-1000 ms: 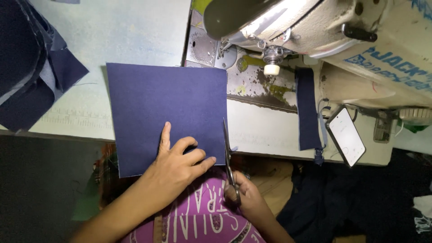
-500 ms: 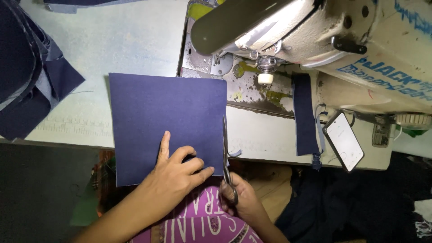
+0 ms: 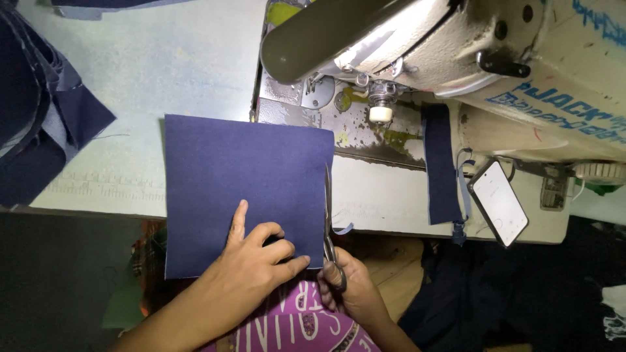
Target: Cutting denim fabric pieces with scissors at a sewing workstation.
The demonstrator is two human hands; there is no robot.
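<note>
**Observer A:** The room was dim beyond the lamp; a pale, worn bench [image 3: 163, 72] carried an industrial sewing machine [image 3: 469, 58] at the upper right, its metal bed plate stained and flecked. A heap of dark blue fabric pieces [image 3: 39, 130] lay at the bench's left edge, a narrow navy strip [image 3: 442, 166] hung over the front edge near the machine, and a phone [image 3: 499, 203] leaned just beside that strip.

**Observer B:** And the work itself? The navy fabric panel [image 3: 244, 189] lay flat on the bench, its lower part overhanging toward the person's lap. The left hand [image 3: 257, 261] pressed it down near the lower right corner, forefinger stretched out, the other fingers curled onto the cloth.

**Observer A:** The right hand [image 3: 349, 290] was closed through the handles of the scissors [image 3: 328, 215], whose blades ran straight up along the panel's right edge. Whether the blades stood parted could not be told.

**Observer B:** By her judgement, a clean trim wanted the pressing hand kept close to the cut line so the cloth would not creep, and the blades kept parallel to the edge, with long even strokes instead of snips.

**Observer A:** He agreed, and added that the overhanging part seemed likely to drag; keeping the panel flat on the bench would steady the line.
</note>
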